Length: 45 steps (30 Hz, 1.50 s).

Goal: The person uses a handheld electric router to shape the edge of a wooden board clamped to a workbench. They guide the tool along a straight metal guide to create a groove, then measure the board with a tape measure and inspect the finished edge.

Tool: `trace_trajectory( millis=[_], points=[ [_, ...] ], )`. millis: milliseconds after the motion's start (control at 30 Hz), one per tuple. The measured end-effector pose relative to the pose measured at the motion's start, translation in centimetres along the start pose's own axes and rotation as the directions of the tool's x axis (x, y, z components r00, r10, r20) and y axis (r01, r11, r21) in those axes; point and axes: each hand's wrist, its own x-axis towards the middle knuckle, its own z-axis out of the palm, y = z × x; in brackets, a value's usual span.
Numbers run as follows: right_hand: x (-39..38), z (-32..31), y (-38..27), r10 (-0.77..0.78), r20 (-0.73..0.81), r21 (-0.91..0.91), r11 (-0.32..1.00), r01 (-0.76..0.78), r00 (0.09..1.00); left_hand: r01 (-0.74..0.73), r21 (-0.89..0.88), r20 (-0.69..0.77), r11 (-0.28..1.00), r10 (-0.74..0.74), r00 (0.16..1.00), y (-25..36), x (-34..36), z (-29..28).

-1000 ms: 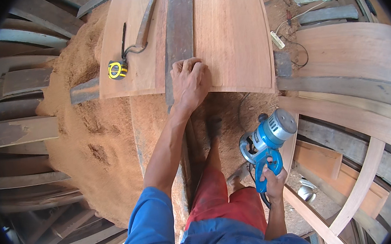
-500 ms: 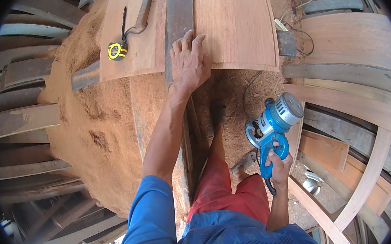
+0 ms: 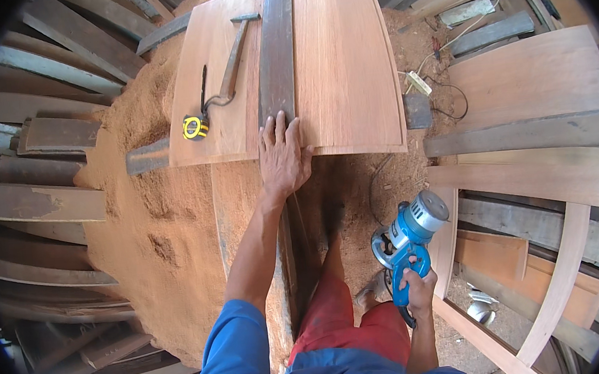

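Observation:
My left hand lies with fingers stretched out on the near end of a long dark board, which rests lengthwise on pale wooden panels. My right hand grips the handle of a blue and silver router, held in the air right of my legs. On the panels left of the board are a hammer with a wooden handle, a yellow and black tape measure and a thin dark pencil-like item.
Sawdust is heaped left of the bench, beside stacked grey boards. More planks and panels lie at the right with a power strip and cables. A pale wooden frame is at the lower right, near my legs.
My left hand's fingers have straightened from a bent hold to lying along the dark board. The view has shifted, showing more of the panels' far end. The router stays in my right hand.

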Motion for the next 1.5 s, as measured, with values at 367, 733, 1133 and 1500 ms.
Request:
trace_trajectory(
  millis=[367,733,1133,1500],
  points=[
    [2.3,0.1,0.3,0.002,0.030,-0.010,1.000,-0.002,1.000,0.019,0.000,0.037,1.000,-0.019,0.999,0.2,0.2,-0.4],
    [3.9,0.9,0.1,0.045,0.046,0.009,0.999,-0.046,0.998,0.027,-0.016,0.036,1.000,-0.027,0.999,0.1,0.2,-0.4],
    [5.2,0.7,-0.4,0.026,0.037,-0.016,1.000,-0.025,0.999,0.055,-0.021,0.061,0.998,-0.054,0.997,0.2,0.2,-0.4],
    [5.9,1.9,-2.0,0.052,0.006,-0.025,0.998,-0.052,0.999,-0.023,-0.265,-0.175,0.964,-0.025,0.984,-0.4,0.0,-0.3]
  ],
)
